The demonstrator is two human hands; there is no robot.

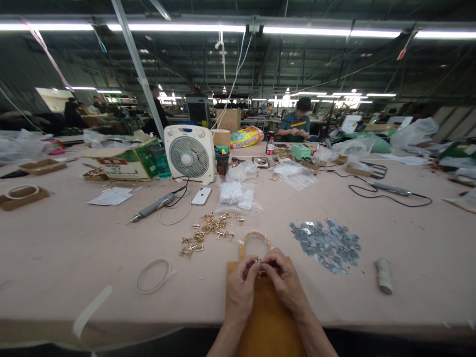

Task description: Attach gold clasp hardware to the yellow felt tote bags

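A mustard-yellow bag [270, 317] lies at the table's near edge, its ring-shaped handle [256, 233] wrapped in clear plastic. Over the bag's top edge, just below the handle, my left hand [241, 285] pinches a small gold metal fitting [258, 260]. My right hand [284, 280] is closed on the same fitting from the other side, fingertips almost touching. The fingers hide most of it, so I cannot tell how it sits against the bag. Similar gold fittings [210, 228] lie loose beyond my left hand. Flat grey metal plates [329, 244] are heaped to the right.
A fan [189, 154], a phone [201, 196] and a corded grey electric screwdriver [152, 207] stand or lie to the left. Nearer is a tape loop [153, 276]. At right are a pale roll [383, 275] and another corded tool [391, 189]. A co-worker [295, 121] sits opposite.
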